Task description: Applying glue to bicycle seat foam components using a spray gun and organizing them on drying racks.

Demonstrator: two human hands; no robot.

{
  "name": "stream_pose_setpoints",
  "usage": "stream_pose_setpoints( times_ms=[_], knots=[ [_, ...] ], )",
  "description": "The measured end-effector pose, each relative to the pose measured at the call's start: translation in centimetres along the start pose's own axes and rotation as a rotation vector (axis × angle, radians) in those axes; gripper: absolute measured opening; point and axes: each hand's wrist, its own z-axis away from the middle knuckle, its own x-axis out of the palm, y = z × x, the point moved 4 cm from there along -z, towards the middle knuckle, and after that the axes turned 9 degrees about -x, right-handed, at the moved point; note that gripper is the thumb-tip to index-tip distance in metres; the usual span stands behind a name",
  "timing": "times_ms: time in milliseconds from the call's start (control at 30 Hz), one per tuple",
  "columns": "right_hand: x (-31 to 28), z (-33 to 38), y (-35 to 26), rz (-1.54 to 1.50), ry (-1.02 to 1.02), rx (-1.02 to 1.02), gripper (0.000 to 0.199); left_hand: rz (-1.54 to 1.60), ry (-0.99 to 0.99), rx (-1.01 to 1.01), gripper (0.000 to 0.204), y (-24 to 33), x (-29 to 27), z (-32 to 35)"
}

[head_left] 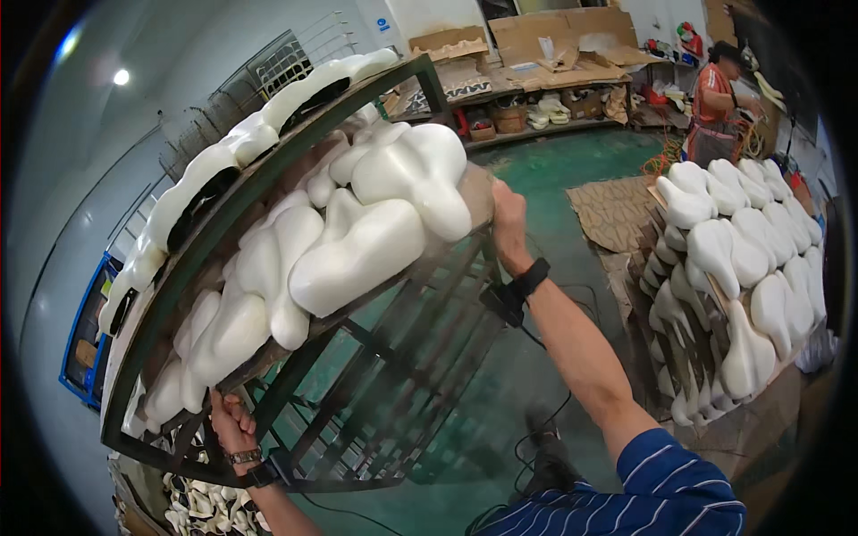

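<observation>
A board (480, 195) loaded with several glossy white pieces shaped like bicycle saddles (362, 255) lies at a dark metal rack (134, 362). My right hand (510, 225) is closed on the board's right end, with a black band on the wrist. Lower left, my left hand (234, 422) has its fingers curled at the board's other end, beside a rack bar. The pieces lie close together and some overlap. On top of the rack, another row of white saddle-shaped pieces (210, 174) sits on dark bases. Below the board, the rack's lower bars (357, 393) look smeared.
To the right stands a stack of boards bearing more white saddle-shaped pieces (715, 246). A person in orange (712, 98) works behind it. Cardboard (536, 45) covers a far bench. Small pale pieces (210, 509) lie lower left. Cables (563, 402) hang near my legs.
</observation>
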Motion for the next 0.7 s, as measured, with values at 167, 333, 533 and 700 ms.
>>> stream_pose_setpoints(
  times_ms=[167, 333, 533, 700],
  knots=[
    [2.6, -6.7, 9.2, -0.006, -0.078, 0.131, 0.062, 0.024, -0.080, 0.044, 0.055, -1.4, 6.4, -1.7],
    [4.9, -14.6, 22.7, 0.408, -0.198, 0.206, 0.071, 0.066, -0.071, 0.052, 0.059, -3.2, 16.0, -2.8],
    [7.7, -18.4, 31.0, 0.210, 0.224, 0.180, 0.076, -0.681, -0.131, 0.398, 0.049, -7.0, 19.0, -3.4],
    [7.9, -14.9, 37.3, 0.607, -0.192, 0.037, 0.074, -1.387, 0.159, 0.420, 0.083, -7.3, 7.4, -7.1]
  ],
)
